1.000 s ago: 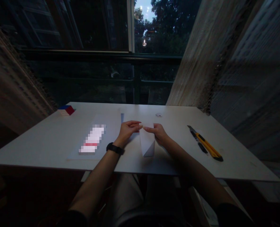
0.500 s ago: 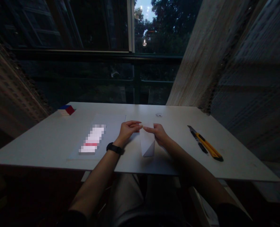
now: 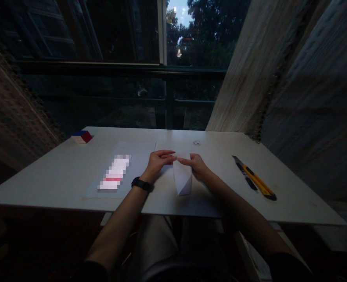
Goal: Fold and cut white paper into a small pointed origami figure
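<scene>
A folded sheet of white paper (image 3: 182,176) is held up over the middle of the table, its lower end creased along a diagonal. My left hand (image 3: 160,161) pinches its upper left corner between thumb and fingers. On the paper's right edge, my right hand (image 3: 199,165) grips with the thumb across the front; the other fingers are mostly hidden behind the sheet. The thumb tips of both hands nearly meet at the top left of the paper. A dark watch is on my left wrist.
On the white table (image 3: 217,150), a bright pixelated rectangle (image 3: 114,172) lies over pale paper sheets (image 3: 141,148) at left. A coloured cube (image 3: 82,137) sits at the far left. Two utility knives, one yellow (image 3: 259,183), one black (image 3: 246,176), lie at right. A small paper scrap (image 3: 196,143) is behind.
Both hands stay nearly in place on the paper. The lower end of the folded sheet has shifted very slightly.
</scene>
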Demonstrator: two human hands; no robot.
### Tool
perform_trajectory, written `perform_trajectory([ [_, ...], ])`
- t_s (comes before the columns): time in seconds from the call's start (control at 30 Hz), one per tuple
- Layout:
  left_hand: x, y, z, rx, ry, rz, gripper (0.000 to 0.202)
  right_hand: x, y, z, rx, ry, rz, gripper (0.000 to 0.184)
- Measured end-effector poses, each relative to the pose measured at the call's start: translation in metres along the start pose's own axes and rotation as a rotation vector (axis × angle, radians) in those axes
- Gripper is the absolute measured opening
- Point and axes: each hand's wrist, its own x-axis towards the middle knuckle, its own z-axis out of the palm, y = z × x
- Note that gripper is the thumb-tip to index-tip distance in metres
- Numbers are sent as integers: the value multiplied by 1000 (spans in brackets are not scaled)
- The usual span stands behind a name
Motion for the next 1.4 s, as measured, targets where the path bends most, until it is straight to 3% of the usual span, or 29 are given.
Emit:
perform_trajectory([
  [0.7, 1, -3, -2, -17, -29, -7, 46, -1, -3, 1, 65, -55, 56, 28],
  [1.4, 1, -3, -2, -62, -30, -43, 38, -4, -6, 5, 90, -77, 85, 34],
])
